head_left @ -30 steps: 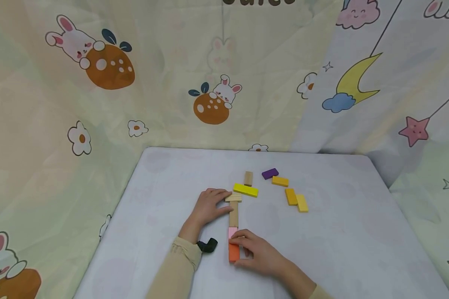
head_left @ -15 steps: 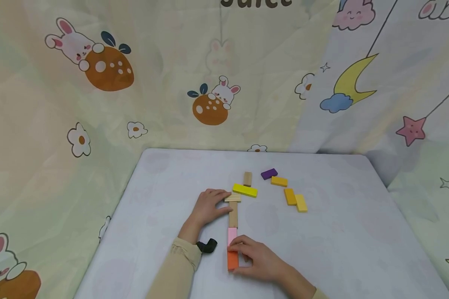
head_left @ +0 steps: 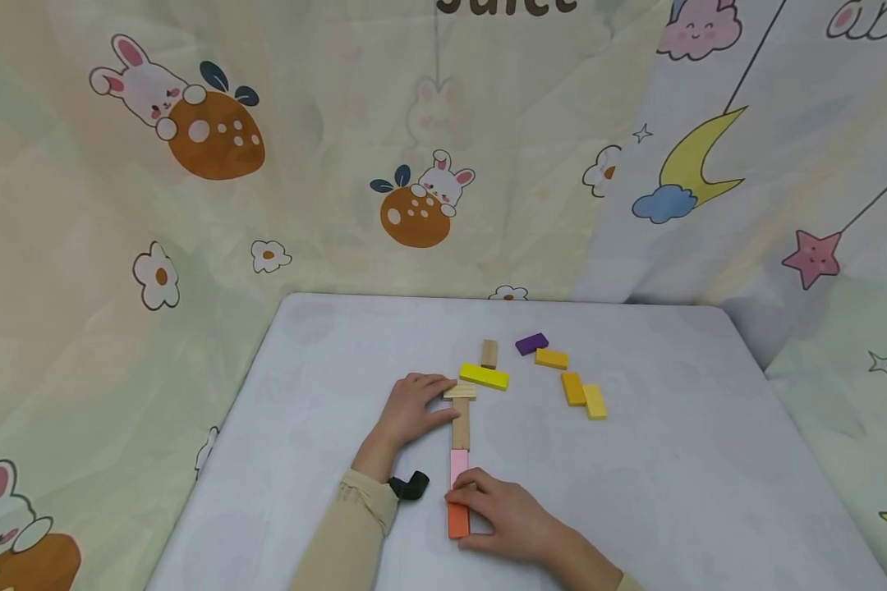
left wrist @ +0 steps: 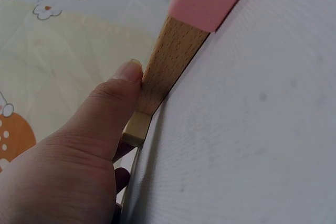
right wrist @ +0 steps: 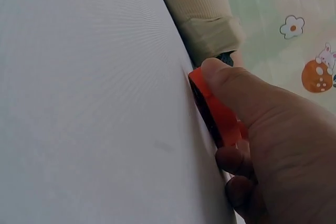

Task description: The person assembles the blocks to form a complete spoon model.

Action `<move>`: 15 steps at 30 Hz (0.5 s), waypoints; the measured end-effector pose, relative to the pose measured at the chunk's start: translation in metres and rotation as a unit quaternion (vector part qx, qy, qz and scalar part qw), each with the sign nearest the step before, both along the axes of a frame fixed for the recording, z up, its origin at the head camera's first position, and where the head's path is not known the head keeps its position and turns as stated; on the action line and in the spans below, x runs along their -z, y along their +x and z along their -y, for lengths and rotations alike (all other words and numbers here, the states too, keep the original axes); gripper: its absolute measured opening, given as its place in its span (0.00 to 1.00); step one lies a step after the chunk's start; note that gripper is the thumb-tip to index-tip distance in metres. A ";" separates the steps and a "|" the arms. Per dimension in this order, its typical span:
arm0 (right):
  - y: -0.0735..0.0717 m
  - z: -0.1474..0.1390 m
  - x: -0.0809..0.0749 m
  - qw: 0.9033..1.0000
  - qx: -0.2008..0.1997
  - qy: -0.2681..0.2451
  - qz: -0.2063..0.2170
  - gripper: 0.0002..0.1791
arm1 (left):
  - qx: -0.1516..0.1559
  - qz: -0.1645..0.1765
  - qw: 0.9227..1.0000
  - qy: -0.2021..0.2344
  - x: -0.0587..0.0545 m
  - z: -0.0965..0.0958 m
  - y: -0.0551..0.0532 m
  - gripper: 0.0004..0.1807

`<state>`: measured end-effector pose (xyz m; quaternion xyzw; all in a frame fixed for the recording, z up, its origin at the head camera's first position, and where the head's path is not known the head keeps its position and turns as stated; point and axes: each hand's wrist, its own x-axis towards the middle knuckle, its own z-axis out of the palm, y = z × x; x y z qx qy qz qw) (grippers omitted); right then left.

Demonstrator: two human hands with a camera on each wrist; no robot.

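My right hand (head_left: 513, 519) pinches an orange block (head_left: 457, 522) at the near end of a line of blocks. In the right wrist view the thumb lies on the orange block (right wrist: 223, 114), with fingers curled at its far end. Ahead of it lie a pink block (head_left: 459, 466), a long wooden block (head_left: 461, 425) and a pale wooden block (head_left: 460, 393) set crosswise. Resting beside the line, my left hand (head_left: 411, 408) has its index fingertip at the crosswise block's left end. Its thumb touches the long wooden block (left wrist: 170, 59) in the left wrist view.
Beyond the line are a bright yellow block (head_left: 484, 377) and a small wooden block (head_left: 489, 354). To the right lie a purple block (head_left: 532, 344) and several yellow-orange blocks (head_left: 552, 359). The white table (head_left: 680, 460) meets a printed cloth (head_left: 325, 164) behind.
My right hand has slid toward the near edge with the orange block, and more of the pink block shows. The left hand stays in place.
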<state>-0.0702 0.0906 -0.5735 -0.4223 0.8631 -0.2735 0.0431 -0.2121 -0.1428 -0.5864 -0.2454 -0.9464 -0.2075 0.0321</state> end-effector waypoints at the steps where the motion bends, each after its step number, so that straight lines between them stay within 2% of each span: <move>1: 0.000 0.000 0.001 1.000 -0.002 0.003 -0.006 0.28 | 0.000 -0.001 1.000 0.000 0.000 0.000 0.000 0.35; 8: 0.000 0.001 0.002 0.999 -0.020 0.027 -0.035 0.32 | -0.002 0.002 1.000 -0.001 -0.001 0.000 0.000 0.35; 15: 0.000 0.002 -0.001 0.997 -0.035 0.055 -0.052 0.28 | -0.006 0.008 1.000 -0.003 -0.002 -0.001 0.001 0.35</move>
